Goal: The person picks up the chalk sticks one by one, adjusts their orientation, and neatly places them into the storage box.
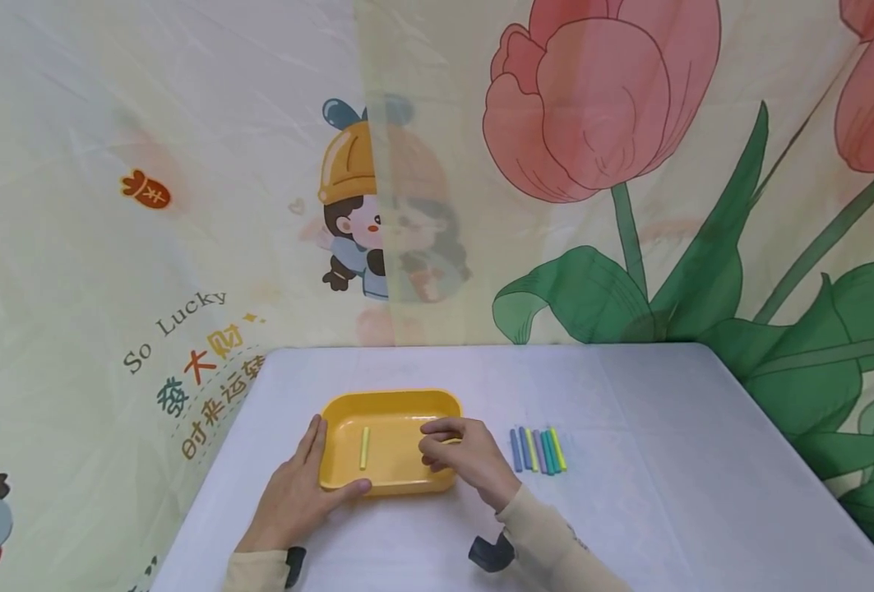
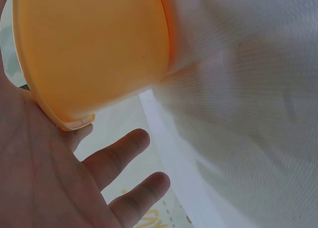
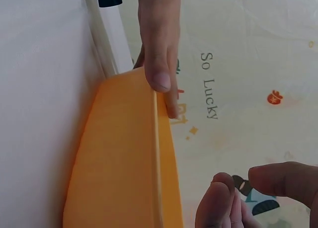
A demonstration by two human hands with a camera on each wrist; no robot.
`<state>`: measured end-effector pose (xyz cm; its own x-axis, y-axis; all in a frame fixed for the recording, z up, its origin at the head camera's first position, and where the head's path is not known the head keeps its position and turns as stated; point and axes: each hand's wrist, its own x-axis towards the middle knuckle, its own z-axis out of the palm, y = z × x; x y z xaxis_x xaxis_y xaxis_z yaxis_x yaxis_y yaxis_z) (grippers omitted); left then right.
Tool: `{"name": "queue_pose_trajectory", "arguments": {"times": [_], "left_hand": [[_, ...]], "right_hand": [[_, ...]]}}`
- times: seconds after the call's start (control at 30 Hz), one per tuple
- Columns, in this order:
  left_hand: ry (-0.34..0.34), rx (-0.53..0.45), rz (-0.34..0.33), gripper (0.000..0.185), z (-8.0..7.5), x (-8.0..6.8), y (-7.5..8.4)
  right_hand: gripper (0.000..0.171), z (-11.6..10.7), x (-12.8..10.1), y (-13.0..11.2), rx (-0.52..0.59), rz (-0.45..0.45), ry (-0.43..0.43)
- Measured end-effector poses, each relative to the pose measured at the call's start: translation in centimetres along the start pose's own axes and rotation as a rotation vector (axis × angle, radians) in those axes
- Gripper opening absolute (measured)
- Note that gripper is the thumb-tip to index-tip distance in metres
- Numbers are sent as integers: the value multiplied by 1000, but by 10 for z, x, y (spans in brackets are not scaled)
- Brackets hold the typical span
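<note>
A yellow plastic tray sits on the white table. Inside it, left of centre, lies one yellow chalk stick. My left hand spans the tray's near left corner, fingers extended along the outer left side and thumb on the near rim. The left wrist view shows its fingers straight and spread. Over the tray's right end is my right hand, fingers bent. In the right wrist view, a gap shows between its thumb and fingertips, with nothing held there.
Several chalk sticks in blue, purple, green and yellow lie side by side on the white table, right of the tray. Behind the table hangs a printed cloth with tulips and cartoon figures.
</note>
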<state>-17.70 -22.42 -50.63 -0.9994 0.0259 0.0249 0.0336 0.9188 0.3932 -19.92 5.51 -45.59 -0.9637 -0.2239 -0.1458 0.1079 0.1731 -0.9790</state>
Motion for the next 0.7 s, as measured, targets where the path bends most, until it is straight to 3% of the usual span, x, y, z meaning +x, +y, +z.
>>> {"name": "queue_pose_trajectory", "arguments": {"times": [0.47,0.7], "left_hand": [[9,-6,26,133,-1,1,0],[14,-2,44,132,-4,0,1]], "right_hand": [[39,-33,-18,2,-30,-8,11],[41,-55,-21,9,-87,43,78]]}}
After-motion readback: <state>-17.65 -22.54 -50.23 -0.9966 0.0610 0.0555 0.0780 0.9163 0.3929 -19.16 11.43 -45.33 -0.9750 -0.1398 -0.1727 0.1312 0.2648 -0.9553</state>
